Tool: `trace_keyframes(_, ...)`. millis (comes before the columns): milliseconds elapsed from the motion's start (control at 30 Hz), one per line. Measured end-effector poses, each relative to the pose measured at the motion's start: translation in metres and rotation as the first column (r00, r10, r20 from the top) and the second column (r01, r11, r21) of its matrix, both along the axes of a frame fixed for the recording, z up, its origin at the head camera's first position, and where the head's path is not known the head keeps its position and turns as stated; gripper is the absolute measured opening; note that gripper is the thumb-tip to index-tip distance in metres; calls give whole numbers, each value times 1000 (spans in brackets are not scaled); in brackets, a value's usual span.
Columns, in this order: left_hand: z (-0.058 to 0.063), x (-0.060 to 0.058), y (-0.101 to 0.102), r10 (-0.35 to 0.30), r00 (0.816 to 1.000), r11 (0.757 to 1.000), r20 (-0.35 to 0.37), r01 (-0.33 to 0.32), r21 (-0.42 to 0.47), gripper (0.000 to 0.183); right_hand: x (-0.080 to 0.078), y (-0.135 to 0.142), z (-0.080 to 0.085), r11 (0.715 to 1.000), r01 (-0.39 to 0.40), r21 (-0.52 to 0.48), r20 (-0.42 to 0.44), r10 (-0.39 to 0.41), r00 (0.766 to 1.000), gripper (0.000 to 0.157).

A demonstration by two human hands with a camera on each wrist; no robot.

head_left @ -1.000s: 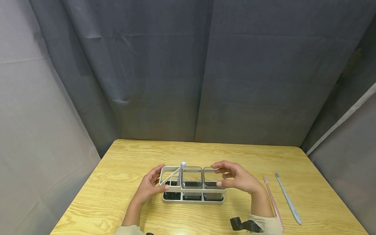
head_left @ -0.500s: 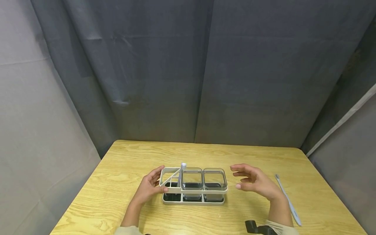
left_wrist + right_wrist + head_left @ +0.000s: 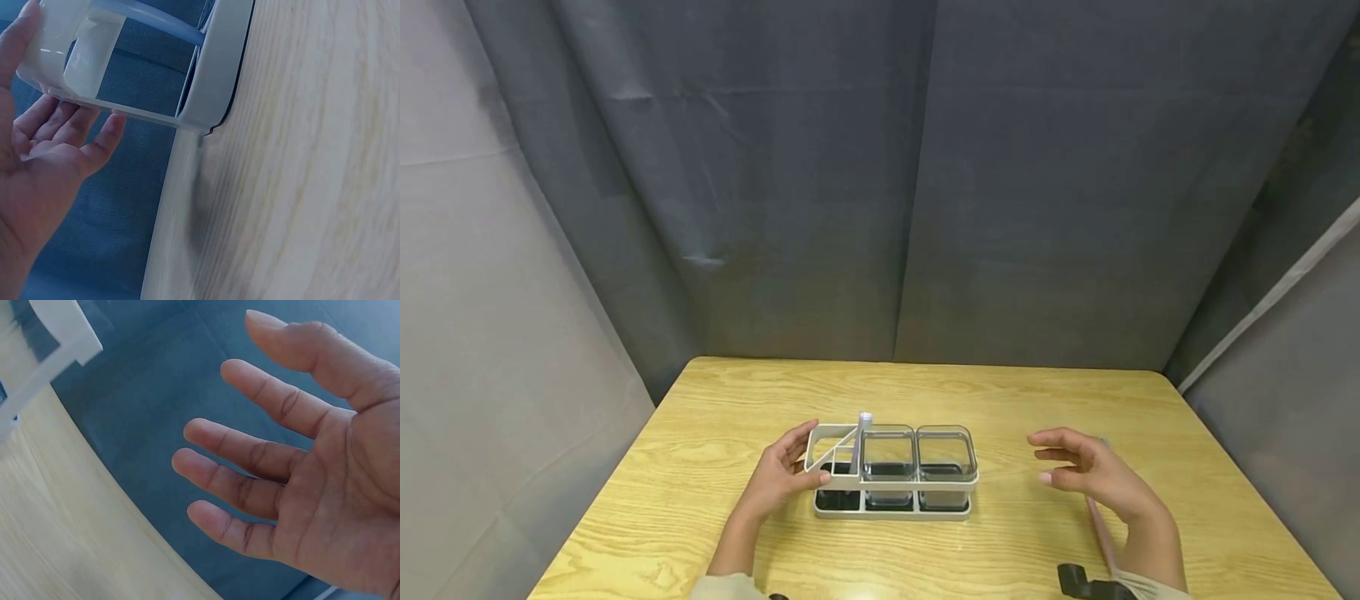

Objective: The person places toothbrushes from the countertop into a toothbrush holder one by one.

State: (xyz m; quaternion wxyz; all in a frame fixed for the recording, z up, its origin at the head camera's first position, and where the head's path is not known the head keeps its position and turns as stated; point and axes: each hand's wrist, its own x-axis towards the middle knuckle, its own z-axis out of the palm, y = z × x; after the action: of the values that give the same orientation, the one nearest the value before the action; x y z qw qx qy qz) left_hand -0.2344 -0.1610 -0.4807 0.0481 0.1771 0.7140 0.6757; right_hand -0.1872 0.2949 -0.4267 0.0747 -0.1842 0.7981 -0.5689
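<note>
My left hand [image 3: 772,482] grips the left end of a cream toothbrush holder [image 3: 901,483], its thumb on the front rail and its other fingers round the far side. Two clear square cups [image 3: 946,454] sit in the holder's middle and right bays. A slim pale lavender stick with a whitish top [image 3: 866,418] leans in the divided left bay; its lower part shows in the left wrist view as a pale blue rod [image 3: 156,17]. Empty and with fingers spread, my right hand [image 3: 1096,477] hovers right of the holder. Beneath it lies a pink toothbrush [image 3: 1102,533], partly covered by the hand and wrist.
The holder stands on a wood-grain table [image 3: 760,392]. Behind the table hangs a dark grey curtain [image 3: 805,250], with lighter cloth [image 3: 512,333] at the left. A blue toothbrush on the right is almost wholly hidden by my right hand and forearm.
My right hand has left the right-hand cup and moved right, over the toothbrushes. The left hand and the holder have stayed in place.
</note>
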Motion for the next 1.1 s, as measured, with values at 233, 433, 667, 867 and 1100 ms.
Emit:
trace_keyframes(233,-9,-2,-2,12,1000,1000,-10,-12,25,81,7,14,-5,999,37,-15,5,-37,999,46)
trace_keyframes(433,-11,-2,-2,6,1000,999,6,-6,35,81,14,28,-12,998,51,-28,-5,-51,999,42)
trace_keyframes(667,5,6,2,-10,1000,1000,-2,10,20,79,23,43,-18,996,88,-25,51,-87,995,43)
trace_keyframes(867,14,11,4,-5,1000,1000,-6,5,10,79,27,54,-26,997,68,-36,59,-65,996,38)
trace_keyframes(1100,13,9,3,-10,1000,1000,-17,10,20,78,30,64,-33,997,80,-1,133,-80,988,37)
